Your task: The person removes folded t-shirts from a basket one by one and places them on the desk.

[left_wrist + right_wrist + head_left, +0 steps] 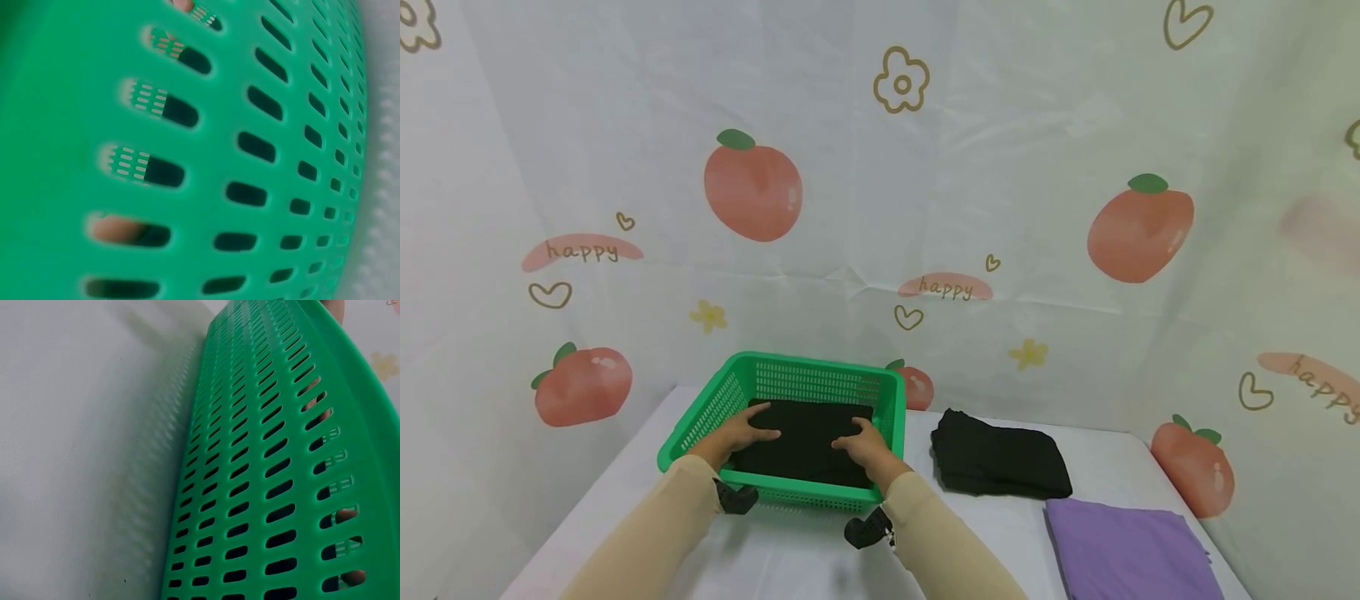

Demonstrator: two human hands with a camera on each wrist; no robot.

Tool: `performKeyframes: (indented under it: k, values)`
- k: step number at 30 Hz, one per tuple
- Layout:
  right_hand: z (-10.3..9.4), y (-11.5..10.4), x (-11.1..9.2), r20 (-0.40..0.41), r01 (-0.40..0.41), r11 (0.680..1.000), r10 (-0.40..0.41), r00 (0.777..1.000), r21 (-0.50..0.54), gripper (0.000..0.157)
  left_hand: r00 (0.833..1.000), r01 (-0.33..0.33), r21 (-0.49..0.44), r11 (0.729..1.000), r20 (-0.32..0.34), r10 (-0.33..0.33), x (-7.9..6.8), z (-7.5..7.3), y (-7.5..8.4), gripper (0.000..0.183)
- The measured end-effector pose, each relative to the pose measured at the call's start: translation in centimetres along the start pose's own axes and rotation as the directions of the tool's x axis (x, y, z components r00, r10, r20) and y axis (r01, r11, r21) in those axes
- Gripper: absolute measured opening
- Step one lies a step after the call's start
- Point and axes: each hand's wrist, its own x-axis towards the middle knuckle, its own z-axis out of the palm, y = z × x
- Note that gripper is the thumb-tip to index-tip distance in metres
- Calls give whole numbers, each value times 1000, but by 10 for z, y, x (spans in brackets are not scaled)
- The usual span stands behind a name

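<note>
A folded black cloth (pixel 805 442) lies flat inside a green plastic basket (pixel 895 417) with slotted walls. Over the cloth's left side, my left hand (pixel 739 435) reaches in with thumb and forefinger spread. My right hand (pixel 867 448) is at the cloth's right side, its thumb and fingers apart and pointing inward. Both wrists cross the basket's near rim. Close up in the left wrist view is the slotted basket wall (pixel 206 212), with bits of skin behind a few slots. The right wrist view has the outside of the near wall (pixel 256 456), with fingertips (pixel 355 577) showing through its upper slots.
Right of the basket, a second folded black cloth (pixel 1000 458) lies on the white-covered table (pixel 797 558). Nearer the front right corner is a folded purple cloth (pixel 1131 550). A white curtain (pixel 850 192) printed with peaches hangs behind the table and along its sides.
</note>
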Motion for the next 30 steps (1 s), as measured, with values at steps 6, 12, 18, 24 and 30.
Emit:
performKeyframes:
  k: [6,12,18,24,30]
  values:
    - [2,3,2,12,-41,999,41,999,-21,59,1000,27,-34,999,2,-27,-2,0,1,75]
    - [2,5,2,58,-84,996,85,995,-18,61,999,41,-56,998,9,-41,-3,0,3,74]
    - [3,3,3,52,-60,998,62,997,-31,55,1000,25,-63,998,0,-25,-3,-1,5,69]
    - [3,3,4,32,-62,998,62,998,-11,52,998,-3,-47,999,-60,0,-4,-1,7,61]
    - [5,2,4,22,-54,999,54,998,-2,54,993,0,-58,998,-120,-7,-5,-3,4,50]
